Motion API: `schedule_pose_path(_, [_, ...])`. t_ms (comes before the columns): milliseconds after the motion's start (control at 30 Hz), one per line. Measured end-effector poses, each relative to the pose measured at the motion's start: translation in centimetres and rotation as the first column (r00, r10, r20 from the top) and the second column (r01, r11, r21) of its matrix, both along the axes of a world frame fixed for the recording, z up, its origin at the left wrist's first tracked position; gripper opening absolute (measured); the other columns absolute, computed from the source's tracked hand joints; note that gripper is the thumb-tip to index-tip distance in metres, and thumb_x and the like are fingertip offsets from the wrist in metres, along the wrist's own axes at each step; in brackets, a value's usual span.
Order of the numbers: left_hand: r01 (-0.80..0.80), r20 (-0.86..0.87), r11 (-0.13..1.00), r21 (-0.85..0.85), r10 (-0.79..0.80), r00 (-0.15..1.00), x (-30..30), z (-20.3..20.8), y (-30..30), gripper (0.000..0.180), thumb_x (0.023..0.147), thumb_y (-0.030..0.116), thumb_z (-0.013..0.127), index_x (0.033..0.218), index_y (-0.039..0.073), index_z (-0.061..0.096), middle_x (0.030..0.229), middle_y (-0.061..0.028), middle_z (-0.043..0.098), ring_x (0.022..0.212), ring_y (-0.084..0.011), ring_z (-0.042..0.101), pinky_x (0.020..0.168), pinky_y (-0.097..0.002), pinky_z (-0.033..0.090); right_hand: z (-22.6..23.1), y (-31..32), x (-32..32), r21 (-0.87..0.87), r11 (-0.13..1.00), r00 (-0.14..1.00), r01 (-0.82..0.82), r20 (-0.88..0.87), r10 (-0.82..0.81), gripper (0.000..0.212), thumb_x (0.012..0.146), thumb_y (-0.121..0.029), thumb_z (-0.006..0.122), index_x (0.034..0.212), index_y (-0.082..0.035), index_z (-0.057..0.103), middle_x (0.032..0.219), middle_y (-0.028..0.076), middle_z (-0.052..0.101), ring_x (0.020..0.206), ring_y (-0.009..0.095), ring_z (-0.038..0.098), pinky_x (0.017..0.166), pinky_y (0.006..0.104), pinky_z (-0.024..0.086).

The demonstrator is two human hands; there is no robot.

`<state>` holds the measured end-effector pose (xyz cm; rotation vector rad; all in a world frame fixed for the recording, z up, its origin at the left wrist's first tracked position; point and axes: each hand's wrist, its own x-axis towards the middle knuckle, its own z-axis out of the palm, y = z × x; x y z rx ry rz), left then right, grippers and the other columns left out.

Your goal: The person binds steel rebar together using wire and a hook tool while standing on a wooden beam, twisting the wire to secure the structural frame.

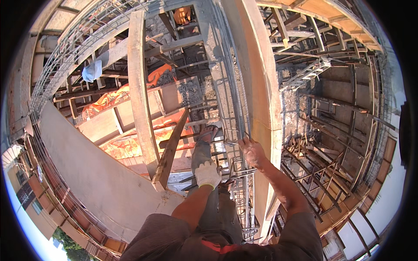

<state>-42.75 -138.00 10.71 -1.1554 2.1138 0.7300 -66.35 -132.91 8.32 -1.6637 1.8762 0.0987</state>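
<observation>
One dark far-left panel, too small to read, gloved left hand over trouser leg, bare right hand at plank edge, cannot tell either grip.

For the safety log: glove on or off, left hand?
On: a white glove covers the left hand; bare skin starts near the wrist.

Concrete strip: steel bars lying lengthwise.

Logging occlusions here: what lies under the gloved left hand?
Grey trouser leg shows just beyond the gloved left hand; what lies directly beneath it, including anything held, is covered.
</observation>
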Motion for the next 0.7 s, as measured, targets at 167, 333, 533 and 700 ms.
schedule_pose_path(167, [-0.048, -0.014, 0.999, 0.027, 0.048, 0.999, 0.4, -0.2, -0.7, 0.03, 0.088, 0.035, 0.065, 0.105, 0.011, 0.072, 0.106, -0.0119, 0.066, 0.098, -0.0325, 0.067, 0.078, -0.0481, 0.053, 0.9, -2.3, -2.3, 0.156, 0.979, 0.991, -0.133, 0.006, 0.134, 0.029, 0.089, -0.009, 0.059, 0.117, -0.006, 0.055, 0.102, 0.013, 0.059, 0.095, 0.03, 0.067, 0.077, 0.0427, 0.059])
schedule_pose_path(333, [-0.089, -0.016, 0.995, 0.051, 0.09, 0.996, 0.6, -0.3, -1.3, 0.036, 0.083, 0.033, 0.068, 0.111, 0.012, 0.071, 0.108, -0.0106, 0.066, 0.1, -0.0311, 0.066, 0.081, -0.0474, 0.053, -1.2, -6.7, -6.6, -0.117, 0.968, 0.973, -0.224, -0.081, 0.216, 0.025, 0.091, -0.011, 0.056, 0.115, -0.006, 0.055, 0.1, 0.012, 0.061, 0.094, 0.03, 0.068, 0.077, 0.0404, 0.058])
schedule_pose_path(533, [-0.108, -0.026, 0.992, 0.06, 0.11, 0.994, 1.0, -1.4, -1.1, 0.036, 0.082, 0.032, 0.067, 0.11, 0.01, 0.072, 0.108, -0.0096, 0.066, 0.1, -0.0304, 0.065, 0.081, -0.0467, 0.052, -2.0, -17.5, -14.6, 0.129, 0.864, 0.844, -0.487, -0.184, 0.503, 0.027, 0.088, -0.013, 0.059, 0.115, -0.007, 0.057, 0.108, 0.013, 0.066, 0.099, 0.032, 0.069, 0.08, 0.0411, 0.058])
schedule_pose_path(700, [-0.142, -0.029, 0.982, 0.122, 0.146, 0.989, 1.2, -0.4, -2.3, 0.033, 0.082, 0.03, 0.068, 0.109, 0.011, 0.072, 0.108, -0.0096, 0.066, 0.101, -0.0301, 0.065, 0.082, -0.0456, 0.052, -3.2, -17.2, -17.5, 0.1, 0.883, 0.862, -0.458, -0.192, 0.469, 0.031, 0.084, -0.016, 0.071, 0.111, -0.008, 0.06, 0.101, 0.017, 0.068, 0.094, 0.035, 0.07, 0.078, 0.045, 0.059])
